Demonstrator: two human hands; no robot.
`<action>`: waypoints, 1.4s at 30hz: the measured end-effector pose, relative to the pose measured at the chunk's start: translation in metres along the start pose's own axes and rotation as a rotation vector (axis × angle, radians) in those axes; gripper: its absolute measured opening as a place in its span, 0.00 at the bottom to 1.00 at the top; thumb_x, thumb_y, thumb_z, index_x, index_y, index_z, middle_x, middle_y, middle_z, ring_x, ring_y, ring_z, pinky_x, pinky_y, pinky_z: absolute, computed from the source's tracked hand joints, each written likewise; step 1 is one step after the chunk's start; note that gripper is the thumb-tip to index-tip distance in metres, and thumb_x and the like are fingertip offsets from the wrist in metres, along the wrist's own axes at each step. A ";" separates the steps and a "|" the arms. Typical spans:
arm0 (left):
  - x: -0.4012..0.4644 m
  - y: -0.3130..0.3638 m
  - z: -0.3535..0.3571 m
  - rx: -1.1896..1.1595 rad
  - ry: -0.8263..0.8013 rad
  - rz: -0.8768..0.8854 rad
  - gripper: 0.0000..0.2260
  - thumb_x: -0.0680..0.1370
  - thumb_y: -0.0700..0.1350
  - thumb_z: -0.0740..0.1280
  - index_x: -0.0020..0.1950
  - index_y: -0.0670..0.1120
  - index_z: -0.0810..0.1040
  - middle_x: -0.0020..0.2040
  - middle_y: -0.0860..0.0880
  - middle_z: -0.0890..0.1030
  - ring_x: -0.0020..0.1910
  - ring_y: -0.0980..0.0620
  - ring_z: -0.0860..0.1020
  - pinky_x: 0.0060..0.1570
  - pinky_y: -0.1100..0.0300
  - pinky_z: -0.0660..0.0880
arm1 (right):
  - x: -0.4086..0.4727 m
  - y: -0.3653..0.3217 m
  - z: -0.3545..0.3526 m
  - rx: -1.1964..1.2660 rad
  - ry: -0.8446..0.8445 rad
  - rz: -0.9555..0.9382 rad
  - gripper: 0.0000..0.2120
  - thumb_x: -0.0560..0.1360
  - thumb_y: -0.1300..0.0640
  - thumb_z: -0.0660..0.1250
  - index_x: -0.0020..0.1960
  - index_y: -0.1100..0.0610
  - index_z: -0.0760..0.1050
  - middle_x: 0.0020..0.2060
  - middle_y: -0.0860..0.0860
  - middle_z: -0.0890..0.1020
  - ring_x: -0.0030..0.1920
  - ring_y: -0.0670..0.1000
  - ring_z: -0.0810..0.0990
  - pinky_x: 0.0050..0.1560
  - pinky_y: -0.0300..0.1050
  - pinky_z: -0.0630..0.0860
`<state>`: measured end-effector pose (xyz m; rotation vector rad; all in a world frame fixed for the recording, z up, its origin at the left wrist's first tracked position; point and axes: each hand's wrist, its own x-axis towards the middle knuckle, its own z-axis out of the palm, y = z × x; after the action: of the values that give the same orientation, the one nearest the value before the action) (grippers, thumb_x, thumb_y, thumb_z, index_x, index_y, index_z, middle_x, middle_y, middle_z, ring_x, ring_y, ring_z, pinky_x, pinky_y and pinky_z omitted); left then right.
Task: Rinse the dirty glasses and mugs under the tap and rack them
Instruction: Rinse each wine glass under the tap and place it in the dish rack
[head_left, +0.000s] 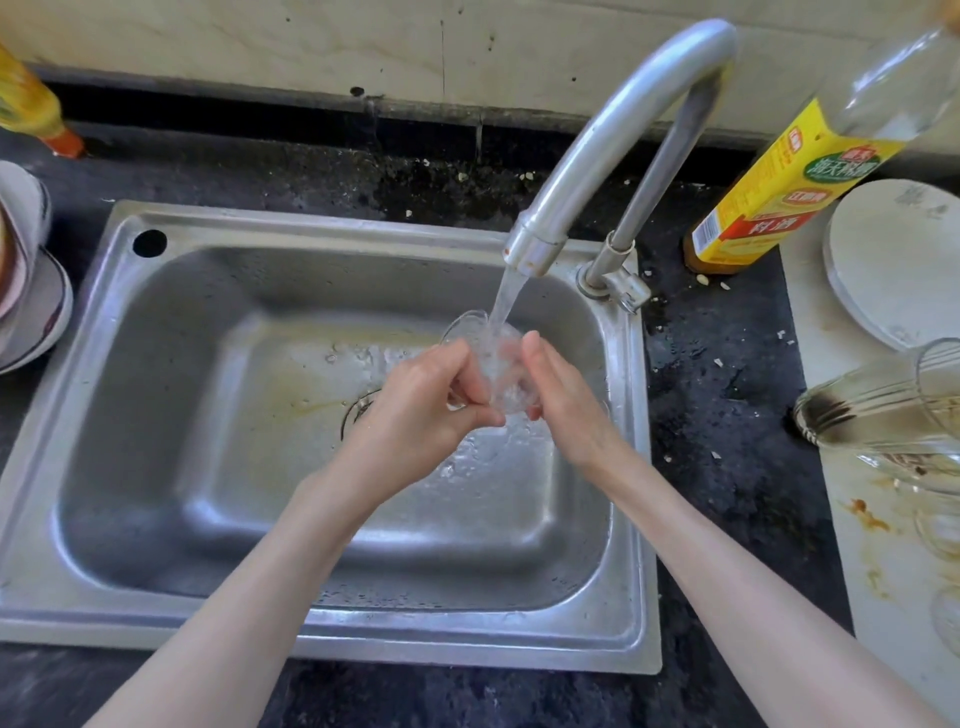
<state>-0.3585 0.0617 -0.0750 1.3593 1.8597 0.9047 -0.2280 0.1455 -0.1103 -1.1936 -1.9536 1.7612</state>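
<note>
A small clear glass (496, 358) is held over the steel sink (171, 364), right under the stream running from the curved tap (613, 135). My left hand (431, 405) grips its left side with curled fingers. On the glass's right side lies my right hand (561, 389), its fingers fairly straight along the wall and the thumb pointing up. Water splashes inside the glass and onto the sink floor below. A dirty glass (883, 400) with brown stains lies on its side on the white board at the right.
A yellow-labelled bottle (779, 192) stands right of the tap, next to a white plate (893, 260). More clear glasses (940, 530) sit at the right edge on the stained board. Stacked bowls (26, 270) stand left of the sink, with an orange bottle (31, 104) behind them.
</note>
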 end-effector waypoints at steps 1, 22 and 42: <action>0.000 -0.002 0.001 -0.015 -0.019 0.023 0.15 0.67 0.41 0.76 0.35 0.54 0.71 0.36 0.57 0.77 0.39 0.63 0.74 0.40 0.73 0.67 | -0.001 -0.001 0.001 -0.043 0.000 -0.008 0.27 0.73 0.32 0.46 0.54 0.49 0.72 0.38 0.39 0.77 0.42 0.37 0.75 0.52 0.46 0.73; 0.010 -0.005 -0.011 0.288 -0.515 0.107 0.13 0.74 0.38 0.68 0.49 0.57 0.82 0.41 0.63 0.75 0.44 0.59 0.73 0.51 0.57 0.73 | 0.012 0.006 -0.005 0.212 -0.223 0.260 0.39 0.77 0.35 0.39 0.58 0.62 0.77 0.24 0.53 0.75 0.21 0.48 0.68 0.24 0.37 0.60; 0.009 -0.009 0.000 0.042 -0.146 -0.025 0.15 0.69 0.43 0.75 0.35 0.56 0.70 0.33 0.61 0.76 0.35 0.64 0.74 0.40 0.63 0.71 | 0.006 0.010 0.005 0.187 -0.107 0.202 0.26 0.79 0.38 0.49 0.61 0.58 0.70 0.39 0.45 0.73 0.32 0.37 0.72 0.34 0.36 0.65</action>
<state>-0.3658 0.0685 -0.0836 1.3863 1.7895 0.7372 -0.2311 0.1458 -0.1224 -1.2933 -1.7273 2.0962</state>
